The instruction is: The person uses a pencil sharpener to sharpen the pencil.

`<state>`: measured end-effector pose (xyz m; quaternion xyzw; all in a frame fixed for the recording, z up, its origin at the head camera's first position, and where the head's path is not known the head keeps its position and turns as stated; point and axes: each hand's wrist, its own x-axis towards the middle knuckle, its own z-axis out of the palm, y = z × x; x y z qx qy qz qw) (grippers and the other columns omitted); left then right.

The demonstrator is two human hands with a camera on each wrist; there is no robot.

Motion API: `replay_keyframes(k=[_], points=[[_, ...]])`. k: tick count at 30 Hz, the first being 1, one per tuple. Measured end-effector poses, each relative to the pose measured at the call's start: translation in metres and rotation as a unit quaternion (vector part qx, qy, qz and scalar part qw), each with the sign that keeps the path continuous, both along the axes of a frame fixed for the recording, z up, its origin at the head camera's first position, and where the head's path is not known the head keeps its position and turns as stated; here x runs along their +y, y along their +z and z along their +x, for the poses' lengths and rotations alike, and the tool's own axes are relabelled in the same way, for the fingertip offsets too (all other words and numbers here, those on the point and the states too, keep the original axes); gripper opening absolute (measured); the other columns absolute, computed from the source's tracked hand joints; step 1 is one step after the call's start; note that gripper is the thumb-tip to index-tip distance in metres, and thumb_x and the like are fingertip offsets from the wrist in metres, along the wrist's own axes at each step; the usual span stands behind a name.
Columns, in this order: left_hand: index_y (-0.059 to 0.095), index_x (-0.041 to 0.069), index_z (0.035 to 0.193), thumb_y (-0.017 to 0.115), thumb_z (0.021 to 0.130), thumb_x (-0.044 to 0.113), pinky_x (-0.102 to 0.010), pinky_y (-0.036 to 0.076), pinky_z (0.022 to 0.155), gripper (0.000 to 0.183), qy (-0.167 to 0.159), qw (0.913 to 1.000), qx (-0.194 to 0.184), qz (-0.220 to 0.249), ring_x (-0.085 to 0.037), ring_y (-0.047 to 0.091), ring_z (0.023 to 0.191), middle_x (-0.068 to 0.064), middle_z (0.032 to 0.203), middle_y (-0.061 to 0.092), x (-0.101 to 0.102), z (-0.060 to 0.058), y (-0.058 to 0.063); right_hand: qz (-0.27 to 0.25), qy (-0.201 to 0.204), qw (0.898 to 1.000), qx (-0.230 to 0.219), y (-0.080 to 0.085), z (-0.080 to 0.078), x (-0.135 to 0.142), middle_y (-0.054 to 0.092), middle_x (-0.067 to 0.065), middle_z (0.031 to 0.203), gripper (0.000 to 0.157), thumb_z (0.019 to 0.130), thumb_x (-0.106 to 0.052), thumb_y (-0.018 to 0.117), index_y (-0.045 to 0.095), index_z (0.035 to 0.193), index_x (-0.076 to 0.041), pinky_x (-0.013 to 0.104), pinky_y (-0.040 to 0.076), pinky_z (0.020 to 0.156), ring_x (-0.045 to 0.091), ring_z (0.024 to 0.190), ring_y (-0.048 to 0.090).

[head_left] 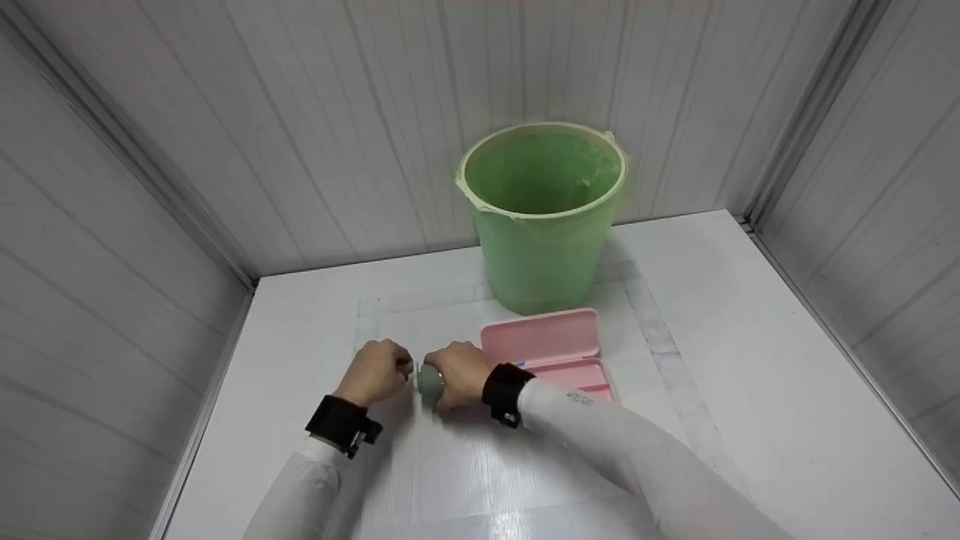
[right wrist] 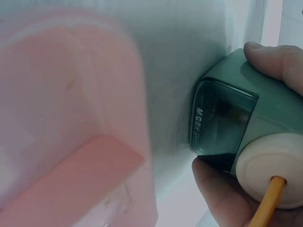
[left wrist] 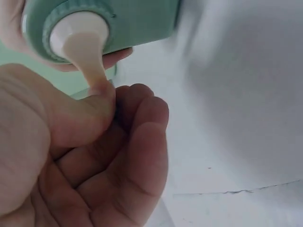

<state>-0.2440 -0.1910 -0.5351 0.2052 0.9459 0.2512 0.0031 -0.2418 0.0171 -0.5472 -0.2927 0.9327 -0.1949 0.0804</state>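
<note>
A green hand-crank pencil sharpener [head_left: 430,384] is between the two hands. The right hand [head_left: 463,371] grips its body, with fingertips on either side of the dark see-through shavings drawer [right wrist: 222,123] in the right wrist view. An orange pencil [right wrist: 267,203] is stuck into the sharpener's round cream face [right wrist: 255,161]. On the opposite end, the left hand [head_left: 379,373] pinches the cream crank handle [left wrist: 87,52] between thumb and curled fingers. Most of the crank's knob is hidden by that hand.
An open pink pencil case [head_left: 540,336] lies right beside the right hand, its lid tilted back. Behind it a tall green bucket [head_left: 540,259] stands on the white table [head_left: 750,337], close to the panelled back wall. Both wrists wear black bands.
</note>
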Motion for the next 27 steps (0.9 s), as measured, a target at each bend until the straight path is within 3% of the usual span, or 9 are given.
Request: replay_keyframes(k=[7,16,21,27], points=[[0.086,0.002,0.089,0.070,0.090,-0.007,-0.034,0.049,0.065,0.018,0.019,0.9993,0.022,-0.025,-0.017,0.055,0.069,-0.004,0.076,0.075,0.005,0.010,0.015,0.010,-0.014,1.000,-0.004,0.002,0.001,-0.002,0.077,-0.005,0.091,0.045,0.070,-0.029,0.102,0.079,0.108,-0.019,0.028,0.044,0.067,0.011,0.079,0.061],[0.083,0.002,0.085,0.075,0.093,-0.005,-0.037,0.048,0.063,0.013,-0.014,0.9970,0.052,-0.056,-0.017,0.048,0.065,-0.004,0.069,0.069,0.006,0.021,0.028,0.003,-0.028,1.000,-0.014,0.004,0.002,0.000,0.075,-0.005,0.090,0.044,0.070,-0.029,0.101,0.079,0.107,-0.019,0.029,0.045,0.068,0.013,0.079,0.060],[0.075,0.006,0.071,0.074,0.091,-0.006,-0.034,0.040,0.058,0.023,-0.024,0.9946,0.062,-0.079,-0.015,0.040,0.062,0.004,0.062,0.051,0.006,0.031,0.034,0.002,-0.033,0.999,-0.020,0.004,0.003,-0.001,0.076,-0.007,0.092,0.045,0.071,-0.031,0.102,0.080,0.108,-0.021,0.030,0.047,0.072,0.012,0.083,0.061],[0.059,0.014,0.058,0.071,0.086,-0.009,-0.031,0.031,0.055,0.038,-0.018,0.9927,0.067,-0.099,-0.013,0.032,0.062,0.009,0.062,0.034,0.007,0.040,0.037,0.000,-0.023,1.000,-0.015,0.001,0.000,-0.003,0.076,-0.008,0.088,0.040,0.069,-0.026,0.102,0.080,0.102,-0.021,0.028,0.047,0.066,0.011,0.078,0.062]])
